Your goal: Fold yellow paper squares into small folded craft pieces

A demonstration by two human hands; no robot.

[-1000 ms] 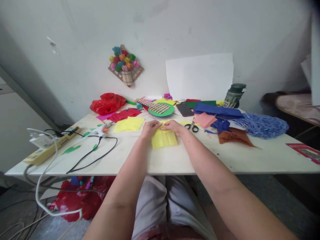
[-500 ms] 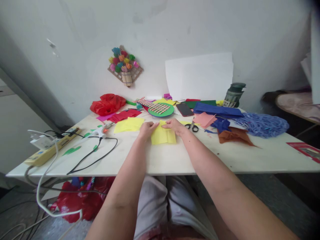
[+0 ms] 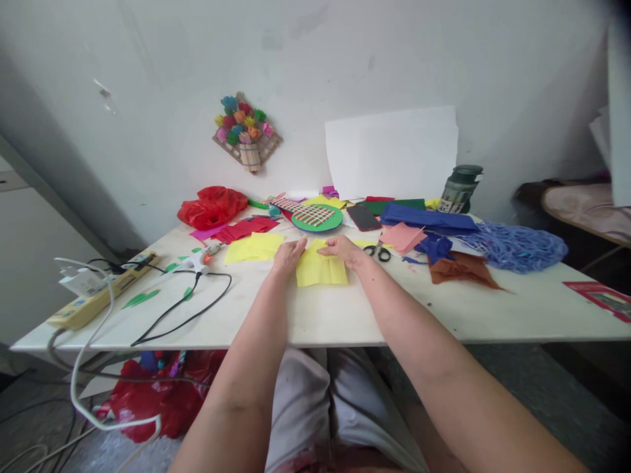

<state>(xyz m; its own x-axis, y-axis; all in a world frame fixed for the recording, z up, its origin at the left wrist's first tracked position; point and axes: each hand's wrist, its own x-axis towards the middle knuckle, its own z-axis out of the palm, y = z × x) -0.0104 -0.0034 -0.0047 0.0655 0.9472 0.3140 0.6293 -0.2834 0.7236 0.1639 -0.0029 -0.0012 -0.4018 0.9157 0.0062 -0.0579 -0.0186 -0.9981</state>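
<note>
A yellow crepe paper piece (image 3: 322, 272) is upright or slightly tilted in front of me, low over the table. My right hand (image 3: 342, 251) pinches its upper edge between thumb and fingertips. At its upper left edge is my left hand (image 3: 290, 255), thumb against the sheet and the other fingers mostly hidden. More yellow crepe paper (image 3: 254, 247) lies flat just left of that hand. Beyond the hands sits a green disc (image 3: 317, 219) overlaid with a lattice of thin striped sticks. Black-handled scissors (image 3: 377, 252) lie right of my right hand.
A glue gun (image 3: 198, 261) with its black cord and a power strip (image 3: 98, 295) are at left. Red paper (image 3: 246, 230) and a red bag (image 3: 213, 206) lie behind. Rightward are a phone (image 3: 363, 217), pink paper (image 3: 401, 238), brown paper (image 3: 461, 268), blue yarn (image 3: 522, 246) and a bottle (image 3: 461, 189).
My left thumb has slid slightly left toward the yellow paper's edge. The right hand keeps its pinch, and the sheet's lower edge has spread a little left.
</note>
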